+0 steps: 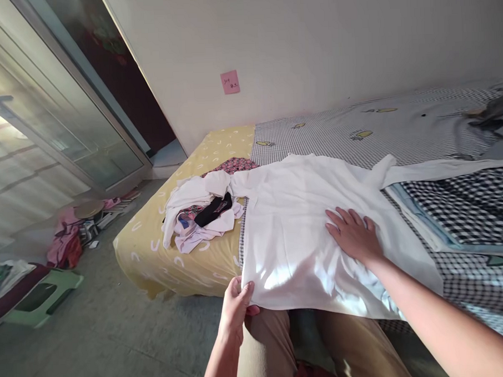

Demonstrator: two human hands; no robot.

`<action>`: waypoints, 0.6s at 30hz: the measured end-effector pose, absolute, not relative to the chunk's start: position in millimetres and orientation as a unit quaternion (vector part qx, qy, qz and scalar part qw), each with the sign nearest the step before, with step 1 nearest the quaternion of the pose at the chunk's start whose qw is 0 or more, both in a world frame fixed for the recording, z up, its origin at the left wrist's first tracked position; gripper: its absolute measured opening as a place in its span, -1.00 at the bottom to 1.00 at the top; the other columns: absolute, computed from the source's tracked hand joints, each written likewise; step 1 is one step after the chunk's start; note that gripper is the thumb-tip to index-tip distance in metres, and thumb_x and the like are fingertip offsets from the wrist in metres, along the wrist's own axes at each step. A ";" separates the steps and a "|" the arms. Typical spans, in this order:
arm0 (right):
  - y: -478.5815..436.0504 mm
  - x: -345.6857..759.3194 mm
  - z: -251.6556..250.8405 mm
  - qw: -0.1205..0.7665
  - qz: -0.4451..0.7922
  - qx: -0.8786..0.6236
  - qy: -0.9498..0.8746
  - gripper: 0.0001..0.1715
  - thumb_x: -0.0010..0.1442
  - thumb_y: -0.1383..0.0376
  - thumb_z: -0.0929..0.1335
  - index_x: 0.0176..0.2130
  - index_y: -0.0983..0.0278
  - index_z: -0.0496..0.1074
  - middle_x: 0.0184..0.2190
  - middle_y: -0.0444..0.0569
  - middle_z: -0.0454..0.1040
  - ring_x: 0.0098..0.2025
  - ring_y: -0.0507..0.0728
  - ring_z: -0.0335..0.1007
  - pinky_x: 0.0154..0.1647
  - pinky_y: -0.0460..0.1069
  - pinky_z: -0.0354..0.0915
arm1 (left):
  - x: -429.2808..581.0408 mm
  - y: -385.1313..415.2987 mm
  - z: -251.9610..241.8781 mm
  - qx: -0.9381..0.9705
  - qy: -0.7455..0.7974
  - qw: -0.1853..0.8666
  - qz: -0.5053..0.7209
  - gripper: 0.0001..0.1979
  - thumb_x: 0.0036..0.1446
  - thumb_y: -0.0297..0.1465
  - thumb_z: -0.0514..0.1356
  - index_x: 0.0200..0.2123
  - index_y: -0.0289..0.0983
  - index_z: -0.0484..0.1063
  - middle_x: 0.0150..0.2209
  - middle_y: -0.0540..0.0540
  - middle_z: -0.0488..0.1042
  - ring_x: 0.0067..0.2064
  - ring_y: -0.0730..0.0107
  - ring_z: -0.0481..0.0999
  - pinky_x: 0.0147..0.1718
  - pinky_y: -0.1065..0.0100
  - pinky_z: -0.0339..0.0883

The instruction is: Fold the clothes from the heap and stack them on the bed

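Observation:
A white shirt (294, 220) lies spread flat on the bed, its hem hanging over the near edge and one sleeve stretched to the right. My right hand (353, 233) rests flat on the shirt's middle with fingers spread. My left hand (236, 303) pinches the shirt's lower left corner at the bed's edge.
A heap of white, black and patterned clothes (200, 216) sits on the yellow sheet (154, 248) to the left. A checked bedspread (399, 126) covers the bed. Folded checked cloth (473, 212) lies to the right. On the floor are a green stool (42, 297) and scattered clothing (66, 244).

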State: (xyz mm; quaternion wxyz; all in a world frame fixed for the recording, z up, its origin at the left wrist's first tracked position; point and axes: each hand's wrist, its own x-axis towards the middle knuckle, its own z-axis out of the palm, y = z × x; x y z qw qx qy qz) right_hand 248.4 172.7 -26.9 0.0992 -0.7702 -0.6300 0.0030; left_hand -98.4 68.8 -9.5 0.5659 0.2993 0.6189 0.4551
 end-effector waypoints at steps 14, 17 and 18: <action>173.9 249.9 -31.5 0.123 0.010 -0.769 -0.627 -0.31 0.45 -0.04 0.01 0.39 -0.02 0.27 0.47 -0.10 0.19 0.49 0.34 -0.01 0.42 0.39 -0.02 | -110.4 62.3 -26.3 0.263 0.616 0.590 0.450 -0.40 -0.26 0.07 0.51 -0.44 -0.29 0.40 -0.60 0.14 0.32 -0.65 0.66 0.22 -0.61 0.52 0.07; 178.0 247.4 -27.8 0.151 0.032 -0.770 -0.619 -0.34 0.43 -0.02 0.06 0.37 -0.03 0.30 0.48 -0.11 0.18 0.51 0.34 -0.04 0.44 0.42 -0.09 | -107.0 64.1 -23.5 0.269 0.629 0.575 0.449 -0.39 -0.35 0.05 0.54 -0.49 -0.28 0.38 -0.65 0.16 0.27 -0.67 0.65 0.16 -0.62 0.51 -0.02; 178.9 246.9 -23.0 0.166 0.052 -0.773 -0.610 -0.37 0.41 -0.01 0.11 0.35 -0.04 0.32 0.47 -0.12 0.18 0.51 0.35 -0.05 0.45 0.43 -0.12 | -106.1 64.4 -22.4 0.272 0.630 0.570 0.452 -0.39 -0.36 0.05 0.54 -0.49 -0.28 0.39 -0.65 0.16 0.26 -0.66 0.65 0.16 -0.61 0.51 -0.03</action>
